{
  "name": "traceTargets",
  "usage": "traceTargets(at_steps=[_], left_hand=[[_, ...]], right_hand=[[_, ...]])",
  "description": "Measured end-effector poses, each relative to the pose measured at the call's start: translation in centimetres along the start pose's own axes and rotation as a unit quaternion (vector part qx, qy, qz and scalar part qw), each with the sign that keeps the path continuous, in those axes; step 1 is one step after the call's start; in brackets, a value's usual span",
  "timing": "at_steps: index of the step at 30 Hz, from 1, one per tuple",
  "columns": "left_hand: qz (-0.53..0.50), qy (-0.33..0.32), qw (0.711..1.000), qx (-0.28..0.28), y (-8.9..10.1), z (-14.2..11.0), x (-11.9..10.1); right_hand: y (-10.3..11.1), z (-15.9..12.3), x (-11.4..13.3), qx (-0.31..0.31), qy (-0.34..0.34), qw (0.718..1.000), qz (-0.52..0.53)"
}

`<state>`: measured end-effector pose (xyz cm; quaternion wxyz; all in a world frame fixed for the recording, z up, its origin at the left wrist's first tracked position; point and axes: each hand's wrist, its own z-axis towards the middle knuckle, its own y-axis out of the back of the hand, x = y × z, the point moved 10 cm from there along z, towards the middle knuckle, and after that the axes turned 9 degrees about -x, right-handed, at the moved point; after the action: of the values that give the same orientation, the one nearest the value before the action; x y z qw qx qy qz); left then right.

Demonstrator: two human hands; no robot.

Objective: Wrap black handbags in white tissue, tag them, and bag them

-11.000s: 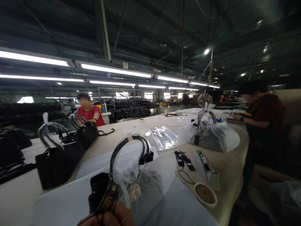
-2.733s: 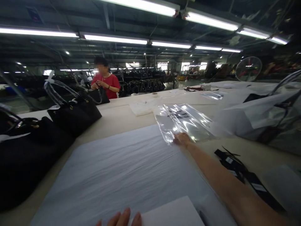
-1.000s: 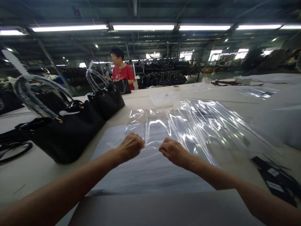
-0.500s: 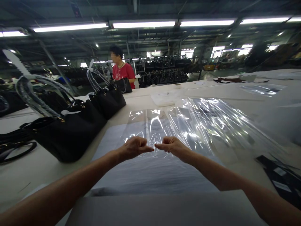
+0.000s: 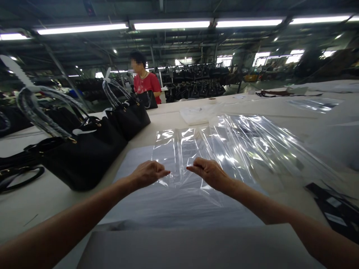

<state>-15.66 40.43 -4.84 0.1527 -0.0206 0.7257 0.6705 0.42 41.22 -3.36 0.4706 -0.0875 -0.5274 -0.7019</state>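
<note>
A clear plastic bag point(image 5: 190, 144) with faint printed text lies over white tissue paper point(image 5: 168, 209) in front of me. My left hand point(image 5: 147, 173) is closed in a pinch, thumb pointing inward, at the bag's near edge. Opposite it, my right hand point(image 5: 210, 172) pinches the same near edge, thumb also inward. A short gap separates the two thumbs, and the film between them catches the light. More clear plastic bags point(image 5: 252, 138) lie overlapped to the right of it.
Black handbags point(image 5: 84, 160) with plastic-wrapped handles stand on the left. Black straps point(image 5: 19, 168) lie beside them. Dark pieces with white labels point(image 5: 335, 209) lie at right. A white board point(image 5: 190, 246) is nearest me. Across the table, a person point(image 5: 147, 82) in red handles a bag.
My hands have moved apart, the left one shifting left and the right one slightly right. The bag's near edge has spread between them.
</note>
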Motion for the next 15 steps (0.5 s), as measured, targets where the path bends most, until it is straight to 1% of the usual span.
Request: traceTargets(at_steps=[1, 3, 5, 6, 7, 9, 11, 13, 15], left_hand=[[0.034, -0.010, 0.999, -0.014, 0.4, -0.2, 0.3], [0.119, -0.040, 0.990, -0.063, 1.4, -0.7, 0.6], [0.196, -0.057, 0.971, -0.127, 2.6, -1.6, 0.9], [0.219, -0.058, 0.962, -0.151, 3.0, -2.1, 1.3], [0.233, -0.060, 0.956, -0.168, 3.3, -2.7, 1.7], [0.250, -0.068, 0.947, -0.191, 3.6, -4.0, 2.6], [0.264, -0.072, 0.940, -0.202, 3.6, -5.3, 3.8], [0.281, -0.059, 0.936, -0.202, 3.4, -6.7, 5.4], [0.289, -0.044, 0.940, -0.173, 2.4, -8.0, 7.2]], right_hand=[[0.0, -0.2, 0.1, 0.008, 0.012, 1.000, -0.014], [-0.5, -1.0, 0.9, 0.041, 0.076, 0.994, -0.063], [-1.3, -2.6, 1.5, 0.071, 0.160, 0.974, -0.144], [-1.6, -3.5, 1.4, 0.081, 0.190, 0.960, -0.191], [-1.8, -4.3, 1.0, 0.086, 0.206, 0.944, -0.241], [-1.7, -5.8, -0.4, 0.088, 0.207, 0.915, -0.334], [-0.9, -7.1, -2.0, 0.094, 0.189, 0.895, -0.393], [0.5, -8.4, -3.3, 0.095, 0.166, 0.887, -0.421], [2.3, -9.4, -4.5, 0.079, 0.140, 0.885, -0.437]])
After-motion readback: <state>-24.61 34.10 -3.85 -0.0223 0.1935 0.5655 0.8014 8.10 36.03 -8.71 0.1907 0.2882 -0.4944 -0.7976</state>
